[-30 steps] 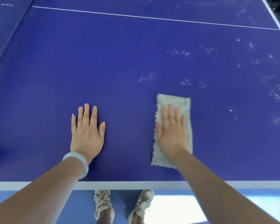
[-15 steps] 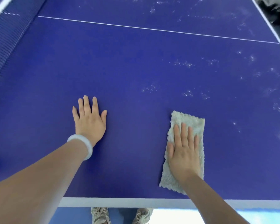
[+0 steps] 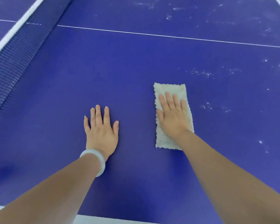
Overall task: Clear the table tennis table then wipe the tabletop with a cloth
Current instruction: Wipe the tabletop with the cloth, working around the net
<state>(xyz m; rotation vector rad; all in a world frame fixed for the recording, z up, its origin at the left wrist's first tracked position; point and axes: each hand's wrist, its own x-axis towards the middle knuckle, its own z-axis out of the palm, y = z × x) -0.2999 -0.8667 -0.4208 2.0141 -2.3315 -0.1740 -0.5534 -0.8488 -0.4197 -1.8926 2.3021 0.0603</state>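
A folded pale grey cloth lies flat on the blue table tennis tabletop. My right hand presses down on it with straight fingers pointing away from me. My left hand, with a white bangle at the wrist, rests flat on the bare tabletop to the left of the cloth. White dusty specks dot the surface to the right of and beyond the cloth.
The blue net with its white top band runs along the left side. A thin white centre line crosses the table beyond the hands. The table's white near edge shows at the bottom.
My right hand has slid the cloth away from the near edge, farther onto the table. The view has moved forward, so both arms reach deeper over the tabletop.
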